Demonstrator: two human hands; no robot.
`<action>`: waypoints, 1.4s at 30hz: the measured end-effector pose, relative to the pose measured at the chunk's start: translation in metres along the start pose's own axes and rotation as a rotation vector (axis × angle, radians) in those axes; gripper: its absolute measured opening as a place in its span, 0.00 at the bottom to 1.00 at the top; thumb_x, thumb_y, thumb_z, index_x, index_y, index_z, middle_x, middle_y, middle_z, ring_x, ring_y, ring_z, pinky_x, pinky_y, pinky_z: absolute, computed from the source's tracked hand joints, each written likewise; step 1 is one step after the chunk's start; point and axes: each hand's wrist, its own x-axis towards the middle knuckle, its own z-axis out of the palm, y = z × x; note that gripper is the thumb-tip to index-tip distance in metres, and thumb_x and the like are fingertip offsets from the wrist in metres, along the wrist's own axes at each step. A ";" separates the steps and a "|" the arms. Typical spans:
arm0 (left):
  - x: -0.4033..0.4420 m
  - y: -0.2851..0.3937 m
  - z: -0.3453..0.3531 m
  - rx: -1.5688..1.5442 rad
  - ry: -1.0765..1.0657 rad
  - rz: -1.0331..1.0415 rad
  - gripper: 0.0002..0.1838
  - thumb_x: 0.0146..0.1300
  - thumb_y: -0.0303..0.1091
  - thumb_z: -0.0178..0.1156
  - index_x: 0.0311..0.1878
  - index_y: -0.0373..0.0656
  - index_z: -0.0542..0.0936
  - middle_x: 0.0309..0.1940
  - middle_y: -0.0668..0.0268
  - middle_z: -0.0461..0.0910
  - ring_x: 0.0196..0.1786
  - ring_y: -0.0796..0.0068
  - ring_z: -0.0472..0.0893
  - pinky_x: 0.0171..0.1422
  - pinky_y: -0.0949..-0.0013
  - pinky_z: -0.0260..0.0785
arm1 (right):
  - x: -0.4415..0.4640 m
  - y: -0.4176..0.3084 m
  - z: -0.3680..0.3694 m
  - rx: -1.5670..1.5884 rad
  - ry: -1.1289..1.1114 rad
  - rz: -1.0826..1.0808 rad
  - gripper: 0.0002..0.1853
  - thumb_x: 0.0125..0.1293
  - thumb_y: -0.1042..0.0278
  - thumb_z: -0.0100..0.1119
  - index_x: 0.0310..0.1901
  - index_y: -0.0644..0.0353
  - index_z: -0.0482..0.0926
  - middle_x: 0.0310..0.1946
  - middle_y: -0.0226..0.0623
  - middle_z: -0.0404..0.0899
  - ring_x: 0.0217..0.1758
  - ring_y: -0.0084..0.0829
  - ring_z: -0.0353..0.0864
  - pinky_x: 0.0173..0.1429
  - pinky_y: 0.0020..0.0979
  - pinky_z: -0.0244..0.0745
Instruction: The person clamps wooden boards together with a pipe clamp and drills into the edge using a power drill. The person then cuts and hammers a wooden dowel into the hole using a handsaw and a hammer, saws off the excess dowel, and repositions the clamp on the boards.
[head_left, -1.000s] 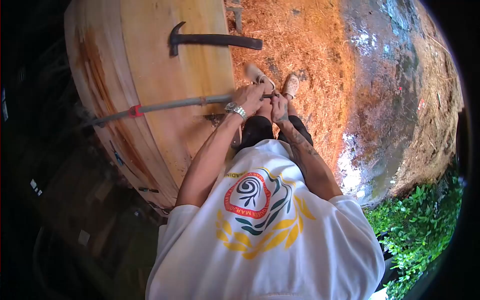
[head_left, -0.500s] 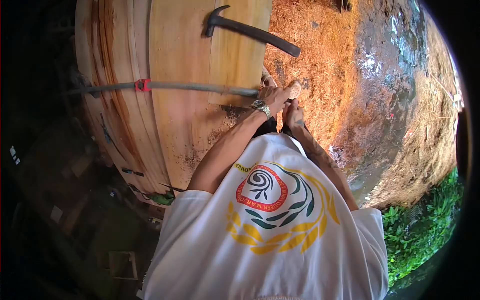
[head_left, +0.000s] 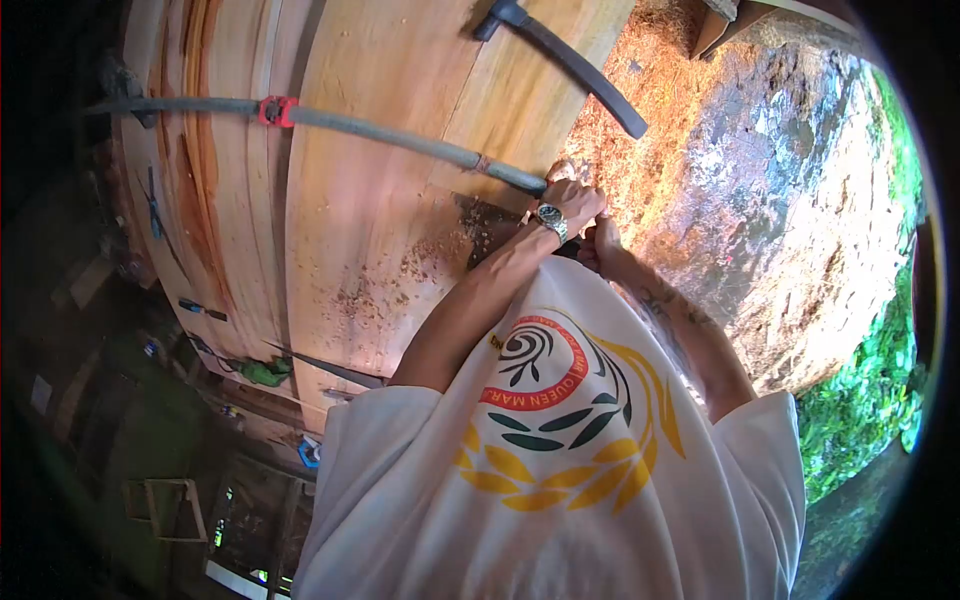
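A long grey pipe clamp (head_left: 390,134) with a red fitting (head_left: 276,111) lies across the wooden boards (head_left: 370,220). At its right end, by the panel's edge, my left hand (head_left: 577,205), below a metal wristwatch (head_left: 551,219), is closed around the clamp's end. Just below and to the right is my right hand (head_left: 604,247), its fingers curled near the same end; what they hold is hidden. Above both hands a dark claw hammer (head_left: 580,75) rests on the boards, its handle sticking out past the edge.
Wood chips (head_left: 375,290) are scattered on the boards. Pliers (head_left: 154,205), a small dark tool (head_left: 202,309), a green item (head_left: 264,371) and a pointed blade (head_left: 330,368) lie at the left and lower left. Shavings cover the ground (head_left: 640,150) at the right, with green plants (head_left: 865,420) beyond.
The view has swung, so the boards, clamp and hammer sit differently in it. My left hand stays at the clamp's end, and my right hand is now lower beside it with its fingers curled.
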 end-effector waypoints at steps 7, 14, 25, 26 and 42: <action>0.008 -0.012 0.040 -0.081 0.006 0.046 0.06 0.61 0.34 0.60 0.35 0.45 0.84 0.27 0.59 0.87 0.33 0.60 0.88 0.34 0.54 0.79 | -0.012 -0.015 0.000 -0.055 0.043 0.152 0.32 0.73 0.32 0.34 0.15 0.41 0.47 0.12 0.19 0.45 0.12 0.21 0.45 0.19 0.27 0.33; 0.010 -0.006 0.044 -0.101 0.136 -0.057 0.05 0.58 0.30 0.60 0.32 0.42 0.83 0.23 0.60 0.85 0.28 0.63 0.87 0.29 0.56 0.78 | -0.035 -0.042 0.005 -0.211 0.013 0.262 0.30 0.74 0.36 0.32 0.15 0.42 0.52 0.12 0.21 0.49 0.12 0.22 0.46 0.18 0.27 0.38; 0.015 -0.008 0.092 -0.120 0.167 -0.023 0.06 0.60 0.34 0.59 0.35 0.46 0.83 0.25 0.62 0.85 0.26 0.64 0.85 0.29 0.54 0.76 | -0.014 -0.037 -0.005 0.059 -0.107 0.150 0.20 0.77 0.49 0.37 0.30 0.48 0.72 0.18 0.28 0.72 0.21 0.29 0.74 0.27 0.33 0.74; 0.015 -0.005 0.075 -0.049 0.138 -0.046 0.07 0.60 0.34 0.59 0.36 0.44 0.83 0.25 0.61 0.86 0.27 0.63 0.86 0.29 0.55 0.77 | -0.018 -0.039 -0.001 0.042 -0.076 0.158 0.20 0.76 0.49 0.37 0.30 0.48 0.72 0.18 0.28 0.72 0.21 0.29 0.73 0.27 0.33 0.73; 0.019 0.005 0.067 -0.099 0.115 -0.095 0.09 0.56 0.36 0.59 0.26 0.43 0.83 0.24 0.59 0.86 0.28 0.63 0.87 0.29 0.56 0.78 | -0.007 -0.063 -0.012 -0.165 -0.141 0.414 0.25 0.76 0.45 0.33 0.22 0.45 0.68 0.14 0.22 0.62 0.13 0.21 0.58 0.18 0.27 0.48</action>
